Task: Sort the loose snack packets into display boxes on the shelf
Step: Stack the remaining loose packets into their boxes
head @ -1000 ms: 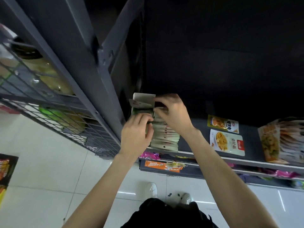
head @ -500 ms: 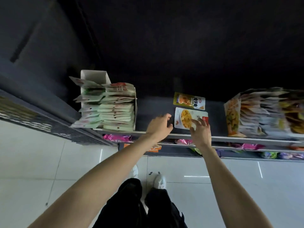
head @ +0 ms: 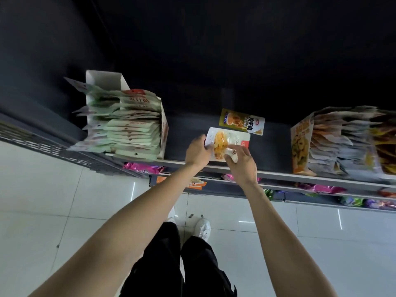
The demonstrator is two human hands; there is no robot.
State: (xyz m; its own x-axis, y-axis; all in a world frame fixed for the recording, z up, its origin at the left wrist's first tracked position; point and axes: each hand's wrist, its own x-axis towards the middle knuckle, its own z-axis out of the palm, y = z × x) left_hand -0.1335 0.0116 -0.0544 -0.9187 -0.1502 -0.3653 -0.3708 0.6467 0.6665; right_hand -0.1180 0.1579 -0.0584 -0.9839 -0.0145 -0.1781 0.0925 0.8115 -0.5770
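Clearly the white snack packet (head: 228, 139) is a light, thin foil pouch: limp across its middle, slick on its printed face, stiffer along its sealed edges. It lies on the shelf (head: 278, 174) at the front lip, just in front of the yellow snack packet (head: 242, 121), between the white display box (head: 164, 129) and the orange display box (head: 301, 144). The left hand (head: 198, 152) pinches its left edge; the right hand (head: 241, 161) has fingers curled at its lower right corner, apparently pinching it too. Those seams look the best hold, since the slippery middle would buckle. Squeezing the contents might crush them.
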